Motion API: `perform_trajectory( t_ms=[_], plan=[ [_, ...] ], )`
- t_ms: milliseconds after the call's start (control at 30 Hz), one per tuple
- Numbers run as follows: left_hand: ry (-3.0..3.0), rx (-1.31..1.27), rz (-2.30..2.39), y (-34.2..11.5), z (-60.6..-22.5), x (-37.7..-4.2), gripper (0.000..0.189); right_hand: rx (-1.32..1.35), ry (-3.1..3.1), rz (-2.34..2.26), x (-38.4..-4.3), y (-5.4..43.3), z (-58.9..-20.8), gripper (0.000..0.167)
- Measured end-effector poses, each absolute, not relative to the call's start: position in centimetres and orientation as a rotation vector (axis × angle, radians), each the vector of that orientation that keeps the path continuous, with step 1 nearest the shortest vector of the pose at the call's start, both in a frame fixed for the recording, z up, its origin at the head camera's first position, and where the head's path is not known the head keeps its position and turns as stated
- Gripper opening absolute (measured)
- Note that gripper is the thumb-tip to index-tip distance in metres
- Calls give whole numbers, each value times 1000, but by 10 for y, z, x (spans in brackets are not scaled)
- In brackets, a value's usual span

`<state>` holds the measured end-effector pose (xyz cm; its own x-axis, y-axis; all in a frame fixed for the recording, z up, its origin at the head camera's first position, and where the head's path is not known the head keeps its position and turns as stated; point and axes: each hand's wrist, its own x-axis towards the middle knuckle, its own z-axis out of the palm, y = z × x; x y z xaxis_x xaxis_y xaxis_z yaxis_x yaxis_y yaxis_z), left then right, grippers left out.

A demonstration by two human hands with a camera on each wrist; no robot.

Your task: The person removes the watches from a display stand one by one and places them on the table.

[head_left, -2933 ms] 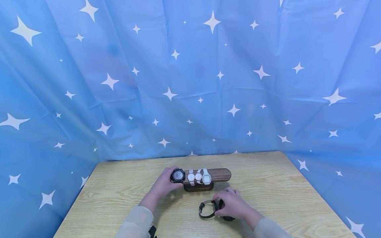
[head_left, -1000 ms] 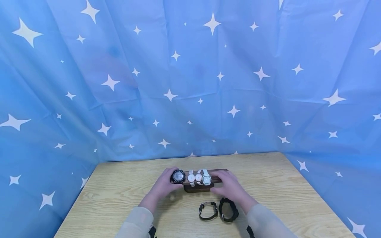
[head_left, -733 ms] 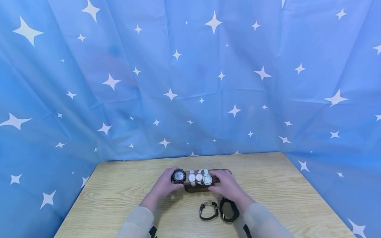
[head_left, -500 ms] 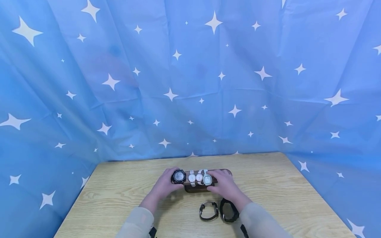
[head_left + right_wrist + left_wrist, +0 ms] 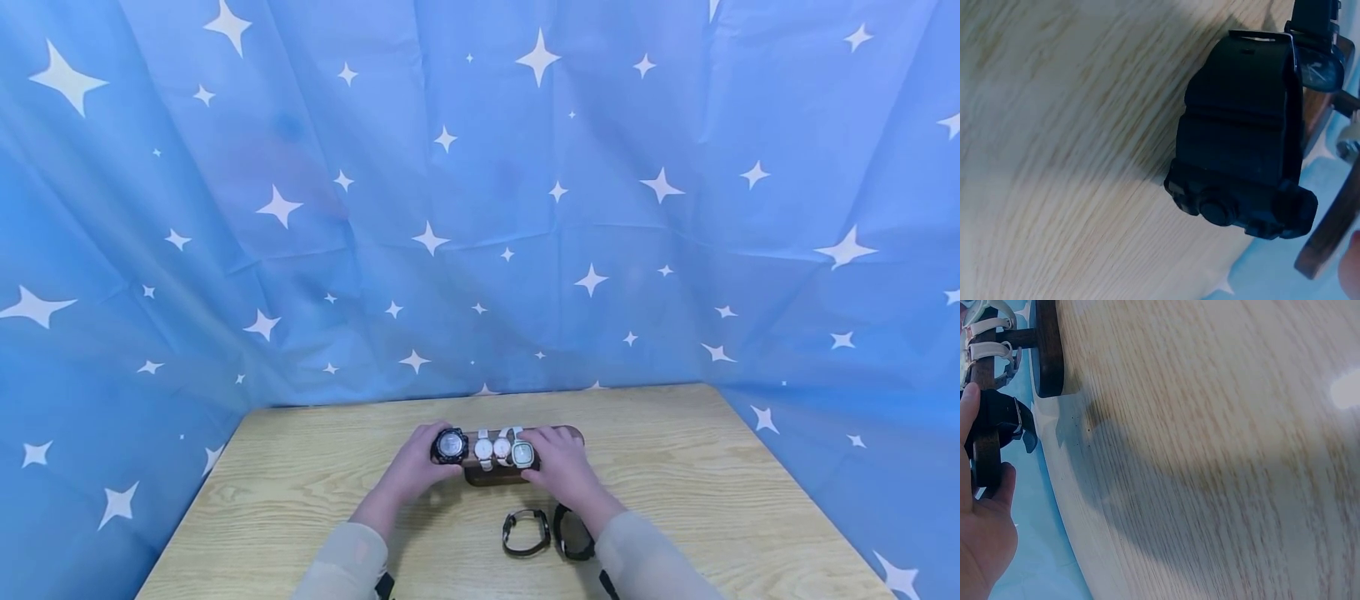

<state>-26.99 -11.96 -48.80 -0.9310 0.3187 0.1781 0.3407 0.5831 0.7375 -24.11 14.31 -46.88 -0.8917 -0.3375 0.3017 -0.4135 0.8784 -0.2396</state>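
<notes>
A dark wooden watch stand (image 5: 495, 477) carries several watches on its raised bar. My left hand (image 5: 415, 462) grips the bar's left end beside a chunky black digital watch (image 5: 450, 445); the left wrist view shows fingers (image 5: 1007, 481) around the bar's tip. Two white-strapped round watches (image 5: 483, 450) sit mid-bar. Just right of them is a pale square watch (image 5: 522, 453). My right hand (image 5: 558, 462) pinches this one, fingers over the top and thumb below, covering much of the bar's right half.
Two black watches lie on the wooden table in front of the stand: a slim one (image 5: 525, 552) and a bulky one (image 5: 1235, 125), partly under my right wrist. A blue star-patterned curtain (image 5: 480, 208) hangs behind the table.
My right hand has left the bulky black watch on the table, risen to the bar's right part, then slid left onto the pale square watch. My left hand has stayed in place.
</notes>
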Motion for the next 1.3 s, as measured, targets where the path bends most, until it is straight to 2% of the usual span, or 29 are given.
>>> perform_trajectory(
  t_ms=[400, 1300],
  plan=[
    [-2777, -581, -1297, -119, -487, -270, 66, 572, -2665, 392, -245, 150, -473, 52],
    [-2773, -589, -1283, -120, -489, -271, 64, 550, -2631, 525, -245, 167, -476, 51]
  ],
)
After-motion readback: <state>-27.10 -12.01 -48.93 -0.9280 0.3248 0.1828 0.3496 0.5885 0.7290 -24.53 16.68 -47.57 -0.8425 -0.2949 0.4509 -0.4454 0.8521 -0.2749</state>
